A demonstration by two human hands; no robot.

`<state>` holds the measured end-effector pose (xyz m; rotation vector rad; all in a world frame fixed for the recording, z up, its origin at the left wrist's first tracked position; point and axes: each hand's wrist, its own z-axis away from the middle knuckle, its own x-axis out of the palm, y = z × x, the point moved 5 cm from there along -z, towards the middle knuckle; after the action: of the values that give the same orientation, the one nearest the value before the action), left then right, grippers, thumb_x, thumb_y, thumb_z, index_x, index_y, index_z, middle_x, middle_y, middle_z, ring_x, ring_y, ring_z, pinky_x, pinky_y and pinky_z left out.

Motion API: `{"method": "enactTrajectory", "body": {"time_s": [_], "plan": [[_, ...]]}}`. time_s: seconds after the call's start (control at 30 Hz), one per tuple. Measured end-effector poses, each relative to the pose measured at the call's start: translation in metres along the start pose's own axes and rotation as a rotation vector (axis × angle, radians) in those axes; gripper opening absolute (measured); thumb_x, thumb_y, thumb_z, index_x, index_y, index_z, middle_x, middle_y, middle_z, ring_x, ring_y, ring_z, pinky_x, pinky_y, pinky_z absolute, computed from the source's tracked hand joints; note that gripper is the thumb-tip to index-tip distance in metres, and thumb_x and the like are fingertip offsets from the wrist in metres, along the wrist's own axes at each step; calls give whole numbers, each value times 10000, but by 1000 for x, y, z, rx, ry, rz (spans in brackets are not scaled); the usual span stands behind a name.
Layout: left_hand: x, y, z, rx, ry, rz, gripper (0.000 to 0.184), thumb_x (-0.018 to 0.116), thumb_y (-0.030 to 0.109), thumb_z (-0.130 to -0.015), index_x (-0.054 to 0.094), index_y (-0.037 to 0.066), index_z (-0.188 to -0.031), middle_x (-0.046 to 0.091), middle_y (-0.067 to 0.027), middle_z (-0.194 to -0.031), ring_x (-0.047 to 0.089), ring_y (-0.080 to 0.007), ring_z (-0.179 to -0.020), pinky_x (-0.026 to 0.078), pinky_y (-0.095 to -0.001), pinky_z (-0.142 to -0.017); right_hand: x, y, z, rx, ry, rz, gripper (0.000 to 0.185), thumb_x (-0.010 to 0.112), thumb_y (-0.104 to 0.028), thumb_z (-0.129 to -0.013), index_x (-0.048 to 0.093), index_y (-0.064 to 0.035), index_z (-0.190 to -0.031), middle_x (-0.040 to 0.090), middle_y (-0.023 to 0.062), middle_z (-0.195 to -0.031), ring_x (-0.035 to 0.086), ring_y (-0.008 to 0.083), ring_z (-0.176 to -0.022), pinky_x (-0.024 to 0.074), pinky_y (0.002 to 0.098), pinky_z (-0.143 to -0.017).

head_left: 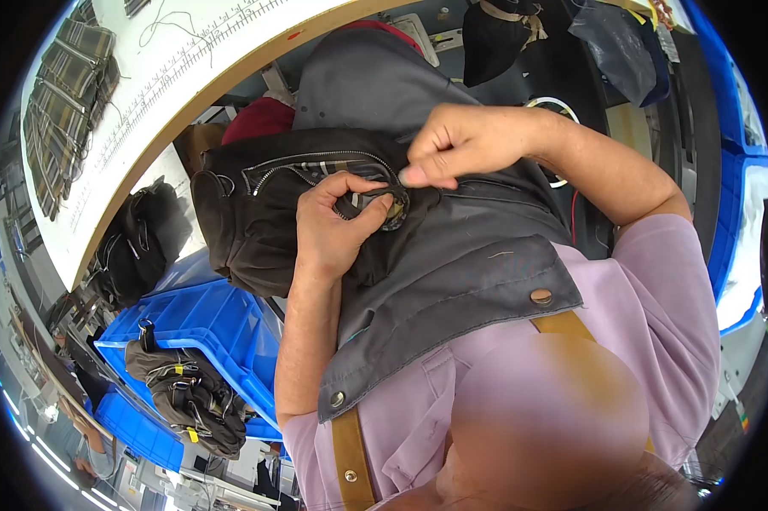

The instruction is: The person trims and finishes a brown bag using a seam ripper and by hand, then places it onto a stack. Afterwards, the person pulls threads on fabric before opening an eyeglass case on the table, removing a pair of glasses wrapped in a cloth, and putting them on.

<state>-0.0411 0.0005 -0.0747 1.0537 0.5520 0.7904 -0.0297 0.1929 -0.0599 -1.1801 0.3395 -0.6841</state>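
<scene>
A dark brown fabric bag (256, 238) lies across my lap on a grey apron (452, 264). Its zipper (316, 158) is parted, and plaid lining shows inside the opening. My left hand (337, 217) pinches the bag's edge close to one end of the zipper, thumb and forefinger pressed on the cloth. Right beside it, my right hand (452, 153) is closed with thumb against fingers at the same zipper end. What lies between the right fingertips is too small and covered to make out.
A white table with a printed ruler edge (179, 77) curves along the upper left, holding plaid pieces with zippers (70, 102). Below it, a blue crate (230, 315) stands near more dark bags (188, 392). Blue bins (733, 230) line the right side.
</scene>
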Motion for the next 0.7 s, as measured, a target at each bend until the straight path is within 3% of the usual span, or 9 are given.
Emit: {"method": "enactTrajectory", "body": {"time_s": [0.03, 0.07, 0.13, 0.27, 0.33, 0.37, 0.47, 0.57, 0.7], "plan": [[1, 0, -1, 15, -5, -4, 102, 770, -16, -804, 722, -5, -894, 699, -6, -866, 609, -61, -810, 480, -220, -754, 9, 2, 1, 40, -91, -124, 431, 609, -285, -1022, 641, -24, -680, 584, -13, -628, 454, 64, -588, 358, 264, -553], [0, 0, -2, 22, -11, -16, 103, 770, -16, -804, 722, -3, -894, 699, -7, -867, 610, -62, -810, 480, -220, -755, 15, 0, 1, 0, -85, -187, 403, 627, -269, -1010, 649, -21, -693, 621, -4, -649, 500, 61, -596, 391, 284, -562], [-1, -1, -3, 35, -20, -42, 106, 771, -17, -803, 721, 0, -894, 699, -7, -868, 611, -62, -811, 481, -219, -756, 20, -15, -5, -253, 265, -311, 369, 665, -275, -979, 663, -23, -709, 662, 34, -683, 564, 112, -583, 434, 323, -577], [0, 0, 0, 4, 7, -24, 107, 777, -9, -800, 718, 1, -889, 694, -3, -859, 603, -60, -802, 475, -217, -752, 3, -18, -13, -546, 611, 579, 416, 685, -314, -944, 587, -46, -641, 612, 99, -633, 625, 256, -597, 481, 387, -582], [-1, 0, 0, -1, 11, -20, 108, 780, -5, -800, 716, -1, -887, 691, -2, -853, 599, -58, -797, 472, -215, -749, 5, -26, -3, -492, 578, 1020, 399, 692, -305, -929, 566, -50, -649, 593, 121, -631, 623, 312, -615, 475, 395, -569], [-1, 0, 1, -7, 12, -12, 106, 779, -5, -800, 713, -1, -884, 689, 0, -849, 596, -57, -794, 470, -214, -748, 4, -20, 0, -517, 627, 976, 392, 674, -305, -951, 542, -59, -675, 535, 88, -585, 553, 244, -527, 424, 379, -524], [0, 3, 0, -3, 11, -2, 100, 776, -7, -801, 706, -3, -873, 681, 5, -835, 589, -55, -788, 465, -211, -747, 1, -6, -2, -198, 379, 375, 375, 686, -256, -948, 504, -62, -683, 450, 65, -558, 417, 176, -492, 355, 359, -492], [0, -1, -2, 7, -4, -30, 103, 777, 5, -794, 703, -4, -865, 689, -3, -840, 599, -60, -798, 471, -219, -759, 11, -9, -8, -166, 392, 234, 430, 703, -167, -947, 406, -63, -653, 422, 29, -567, 370, 115, -522, 308, 321, -496], [-1, -1, 0, -8, 7, -27, 129, 788, 41, -774, 707, -4, -864, 711, -20, -855, 617, -71, -810, 482, -233, -766, 10, -10, -12, -279, 539, 244, 436, 741, -123, -898, 386, -59, -653, 407, 48, -561, 374, 174, -491, 304, 343, -482]]}}
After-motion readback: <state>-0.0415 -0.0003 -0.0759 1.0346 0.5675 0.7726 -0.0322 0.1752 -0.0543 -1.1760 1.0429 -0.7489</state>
